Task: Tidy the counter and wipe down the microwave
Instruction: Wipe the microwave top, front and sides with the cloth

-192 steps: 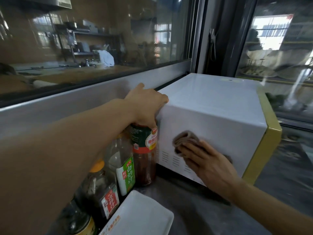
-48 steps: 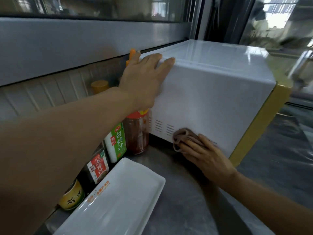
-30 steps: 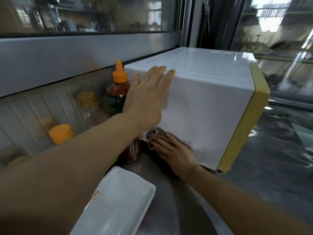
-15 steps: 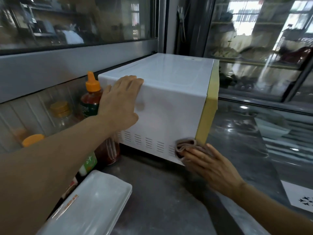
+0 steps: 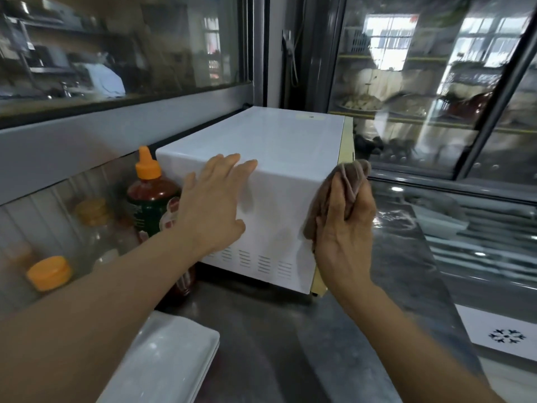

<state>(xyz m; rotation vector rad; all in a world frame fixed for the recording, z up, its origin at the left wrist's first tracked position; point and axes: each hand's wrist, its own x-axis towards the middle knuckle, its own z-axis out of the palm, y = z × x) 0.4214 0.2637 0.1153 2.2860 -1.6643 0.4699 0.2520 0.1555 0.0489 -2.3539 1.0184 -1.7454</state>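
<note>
A white microwave (image 5: 279, 146) with a yellow front frame stands on the grey counter (image 5: 279, 338), its vented side panel facing me. My left hand (image 5: 212, 205) lies flat with straight fingers on that side panel near the top edge. My right hand (image 5: 343, 234) presses a folded brown cloth (image 5: 348, 181) against the yellow front corner of the microwave, fingers wrapped around the cloth. The microwave's door face is turned away and hidden.
Left of the microwave, along the wall, stand a red sauce bottle (image 5: 151, 199) with an orange nozzle and several orange-capped bottles (image 5: 49, 273). A white rectangular tray (image 5: 168, 359) lies on the counter near me. A glass display case (image 5: 436, 82) rises behind and to the right.
My right hand has carried the cloth from the lower vents up to the microwave's upper front corner. My left hand has stayed flat on the side panel. The view swung right.
</note>
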